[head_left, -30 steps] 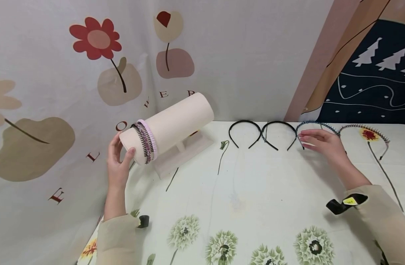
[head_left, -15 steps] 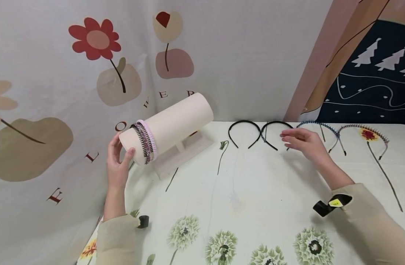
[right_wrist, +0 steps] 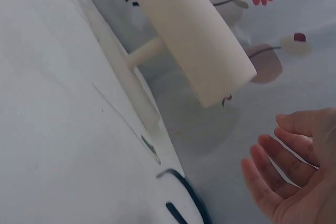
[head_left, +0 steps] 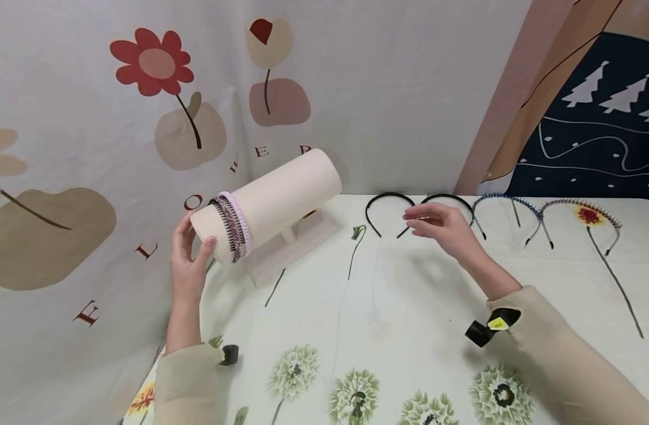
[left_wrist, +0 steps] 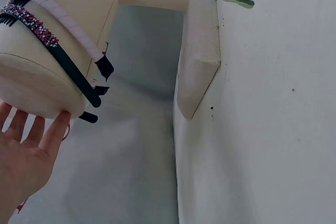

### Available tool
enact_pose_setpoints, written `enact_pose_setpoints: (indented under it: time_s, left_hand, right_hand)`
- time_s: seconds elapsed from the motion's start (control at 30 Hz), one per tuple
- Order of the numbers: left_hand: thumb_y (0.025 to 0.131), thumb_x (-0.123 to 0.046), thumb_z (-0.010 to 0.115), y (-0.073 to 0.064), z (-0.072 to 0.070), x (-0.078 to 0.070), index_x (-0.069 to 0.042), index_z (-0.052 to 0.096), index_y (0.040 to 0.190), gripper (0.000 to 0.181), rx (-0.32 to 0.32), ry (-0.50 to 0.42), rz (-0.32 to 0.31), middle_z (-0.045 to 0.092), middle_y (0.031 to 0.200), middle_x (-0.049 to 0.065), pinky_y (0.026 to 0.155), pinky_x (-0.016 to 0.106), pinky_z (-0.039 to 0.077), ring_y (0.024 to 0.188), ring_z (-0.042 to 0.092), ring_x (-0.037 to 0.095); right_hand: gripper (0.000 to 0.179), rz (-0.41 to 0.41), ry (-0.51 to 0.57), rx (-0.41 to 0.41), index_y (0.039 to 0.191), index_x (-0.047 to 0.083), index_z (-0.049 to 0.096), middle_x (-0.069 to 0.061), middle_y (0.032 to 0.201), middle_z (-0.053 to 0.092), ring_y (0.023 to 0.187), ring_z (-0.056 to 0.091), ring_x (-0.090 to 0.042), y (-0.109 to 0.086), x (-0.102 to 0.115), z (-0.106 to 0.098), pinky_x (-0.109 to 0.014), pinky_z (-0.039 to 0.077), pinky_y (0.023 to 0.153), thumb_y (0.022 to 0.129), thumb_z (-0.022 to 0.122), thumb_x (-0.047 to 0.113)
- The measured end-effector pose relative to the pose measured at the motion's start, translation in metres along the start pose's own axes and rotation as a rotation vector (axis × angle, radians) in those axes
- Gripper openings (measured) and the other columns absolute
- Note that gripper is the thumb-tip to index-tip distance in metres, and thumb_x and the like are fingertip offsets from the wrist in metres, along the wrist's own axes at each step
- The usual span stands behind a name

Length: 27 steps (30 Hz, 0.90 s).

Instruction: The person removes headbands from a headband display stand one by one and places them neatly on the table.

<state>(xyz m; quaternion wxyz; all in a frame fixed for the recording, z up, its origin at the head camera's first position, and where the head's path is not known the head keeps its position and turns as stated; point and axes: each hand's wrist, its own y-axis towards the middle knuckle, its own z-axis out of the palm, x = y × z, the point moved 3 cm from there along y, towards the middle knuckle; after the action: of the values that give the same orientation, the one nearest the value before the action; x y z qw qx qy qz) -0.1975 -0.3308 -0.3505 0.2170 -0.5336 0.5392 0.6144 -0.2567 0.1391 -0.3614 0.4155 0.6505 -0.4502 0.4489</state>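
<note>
A cream cylindrical headband display stand (head_left: 287, 186) stands tilted on the left, its base on the table. Near its lower end it carries a lilac headband (head_left: 238, 221), a headband with pink and dark beading (left_wrist: 39, 27) and a black toothed headband (head_left: 223, 215). My left hand (head_left: 189, 262) holds that lower end, thumb and fingertips against the rim. My right hand (head_left: 443, 230) hovers with loosely bent fingers and nothing in it. It partly hides two black headbands, the left (head_left: 390, 195) and the right (head_left: 449, 198), in the head view.
A blue headband (head_left: 505, 196) and a spiky greyish headband (head_left: 584, 202) continue the row to the right along the table's back edge. A printed fabric backdrop (head_left: 399, 88) rises behind. The white tablecloth (head_left: 409, 319) bears printed dandelions.
My right hand has moved left, from in front of the blue headband to in front of the black ones. My left hand and the stand have stayed in place.
</note>
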Motion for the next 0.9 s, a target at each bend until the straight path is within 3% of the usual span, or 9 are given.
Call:
enact_pose_setpoints:
  time_s: [0.1, 0.17, 0.33, 0.47, 0.63, 0.9]
  left_hand:
    - [0.093, -0.006, 0.063, 0.0, 0.0, 0.0, -0.011, 0.039, 0.151, 0.063, -0.001, 0.002, -0.005, 0.044, 0.153, -0.002, 0.108, 0.016, 0.04, 0.148, 0.034, 0.017]
    - [0.093, -0.007, 0.063, 0.001, 0.001, 0.001, -0.011, 0.039, 0.151, 0.063, -0.003, 0.0, -0.005, 0.045, 0.152, -0.003, 0.107, 0.016, 0.04, 0.147, 0.034, 0.017]
    - [0.092, -0.006, 0.062, 0.001, 0.001, 0.002, -0.01, 0.04, 0.151, 0.063, -0.008, -0.004, 0.003, 0.045, 0.151, -0.003, 0.106, 0.015, 0.041, 0.147, 0.035, 0.017]
    - [0.092, -0.006, 0.063, 0.001, 0.001, 0.002, -0.01, 0.04, 0.151, 0.063, -0.015, 0.0, 0.002, 0.046, 0.151, -0.004, 0.112, 0.022, 0.039, 0.147, 0.036, 0.017]
    - [0.092, -0.007, 0.063, 0.0, 0.001, 0.003, -0.01, 0.04, 0.151, 0.063, -0.018, -0.001, -0.005, 0.045, 0.151, -0.004, 0.117, 0.032, 0.035, 0.147, 0.035, 0.017]
    - [0.092, -0.007, 0.063, 0.001, 0.001, 0.005, -0.01, 0.041, 0.15, 0.062, -0.027, -0.007, 0.011, 0.045, 0.152, 0.001, 0.118, 0.034, 0.034, 0.146, 0.036, 0.018]
  right_hand:
    - [0.033, -0.001, 0.002, 0.025, 0.124, -0.002, 0.063, -0.019, 0.125, 0.066, 0.091, 0.067, 0.004, 0.005, 0.006, 0.013, -0.017, 0.056, 0.084, 0.096, 0.065, 0.015]
    - [0.032, -0.011, -0.002, 0.04, 0.124, -0.001, 0.064, -0.022, 0.127, 0.065, 0.089, 0.067, 0.003, 0.009, 0.01, 0.022, -0.019, 0.057, 0.084, 0.096, 0.065, 0.015]
    - [0.03, -0.041, 0.005, 0.059, 0.122, 0.002, 0.066, -0.019, 0.124, 0.067, 0.088, 0.068, 0.001, 0.018, 0.027, 0.044, -0.021, 0.057, 0.081, 0.095, 0.066, 0.014]
    - [0.029, -0.059, 0.016, 0.076, 0.12, 0.004, 0.068, -0.016, 0.122, 0.069, 0.086, 0.068, -0.001, 0.023, 0.042, 0.06, -0.021, 0.055, 0.079, 0.093, 0.068, 0.014]
    - [0.029, -0.09, 0.077, 0.11, 0.12, 0.003, 0.067, -0.016, 0.121, 0.069, 0.09, 0.069, -0.007, 0.027, 0.06, 0.081, -0.025, 0.057, 0.083, 0.093, 0.068, 0.012]
    - [0.029, -0.137, 0.144, 0.146, 0.119, 0.0, 0.068, -0.015, 0.118, 0.07, 0.1, 0.07, -0.019, 0.034, 0.08, 0.114, -0.032, 0.056, 0.091, 0.092, 0.068, 0.01]
